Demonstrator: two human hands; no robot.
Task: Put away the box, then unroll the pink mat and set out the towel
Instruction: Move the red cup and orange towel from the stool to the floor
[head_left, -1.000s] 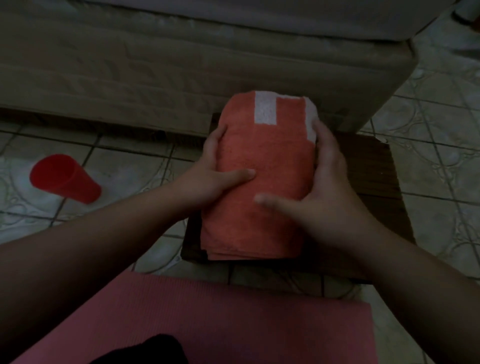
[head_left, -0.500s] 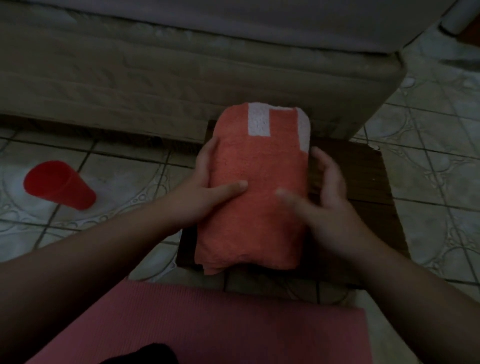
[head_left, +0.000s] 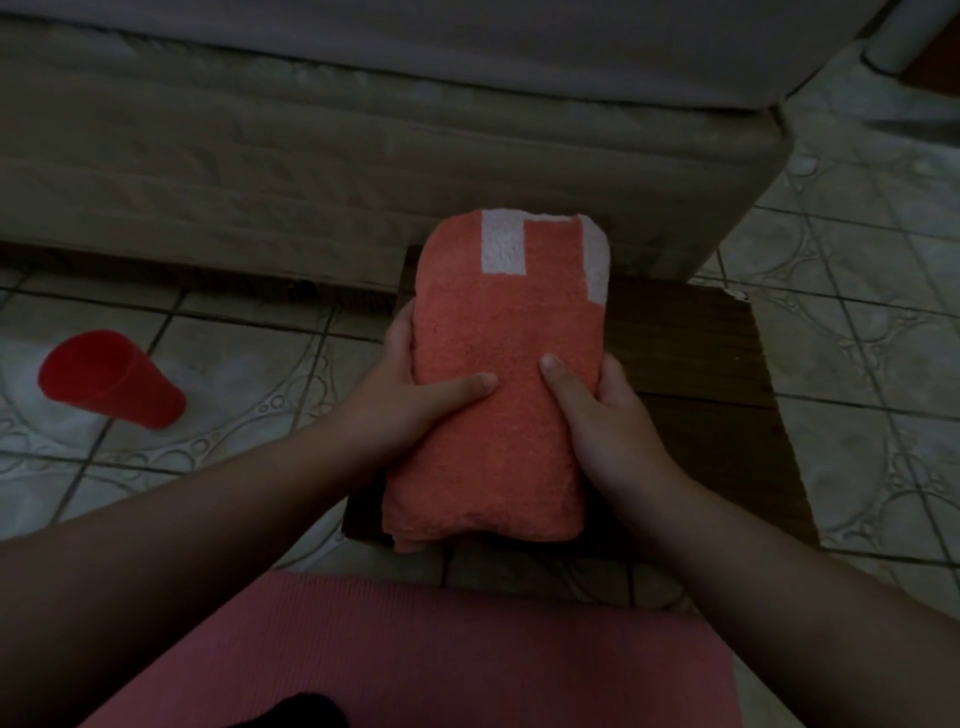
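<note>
1. Towel (head_left: 498, 415): we record one folded orange towel with white blocks at its far end. It lies lengthwise over the dark wooden board, its far end reaching toward the bed. We cannot tell whether it rests on the board or is lifted just clear of it.
2. Left hand (head_left: 410, 400): we find it gripping the towel's left edge, thumb laid across the top of the cloth, fingers curled round the side and underneath.
3. Right hand (head_left: 602, 415): we find it gripping the towel's right edge in the same way, thumb on top pointing away from us, fingers wrapped round the side. The two thumbs lie near each other on the towel without touching.
4. Board (head_left: 691, 358): we list one dark brown wooden board flat on the floor beneath the towel, showing mostly to the towel's right.
5. Pink mat (head_left: 441, 654): we note it lying flat on the floor on the near side of the towel, apart from the board, with a strip of tile between them.
6. Red cup (head_left: 111, 379): we count one plastic cup lying on its side on the floor, well to the left of the towel.
7. Bed (head_left: 363, 150): we enter a pale quilted bed base beyond the towel's far end.
8. Floor (head_left: 857, 312): we note patterned light tiles around the towel on all sides.
9. Box: we see nothing we can identify as it.
</note>
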